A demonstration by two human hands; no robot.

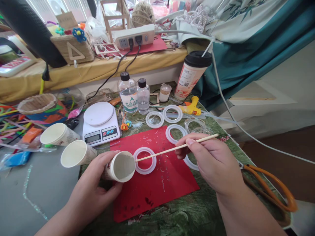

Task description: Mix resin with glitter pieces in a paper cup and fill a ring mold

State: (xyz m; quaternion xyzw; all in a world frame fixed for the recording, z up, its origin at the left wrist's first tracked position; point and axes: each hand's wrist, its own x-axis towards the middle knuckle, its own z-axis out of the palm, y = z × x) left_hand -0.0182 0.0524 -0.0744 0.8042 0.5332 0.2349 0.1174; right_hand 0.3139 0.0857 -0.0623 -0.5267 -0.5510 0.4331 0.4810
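Observation:
My left hand [98,183] is wrapped round a white paper cup [123,166], tilted to the right over a red sheet [157,186]; pale liquid shows inside. Between thumb and fingers, my right hand [209,157] pinches a thin wooden stick [167,150]. The stick's tip is close to the cup's rim, above a translucent ring mould [144,160] lying on the sheet; whether it touches the rim I cannot tell. Another ring mould [176,133] lies just beyond my right hand, and one more is partly hidden beneath that hand.
A white kitchen scale [101,123] stands behind the left hand, beside two paper cups [78,153] lying tilted. Two clear bottles [128,95], a lidded drink cup [189,75] and a yellow glue gun [190,105] are farther back. Orange-handled scissors [273,183] lie at the right edge.

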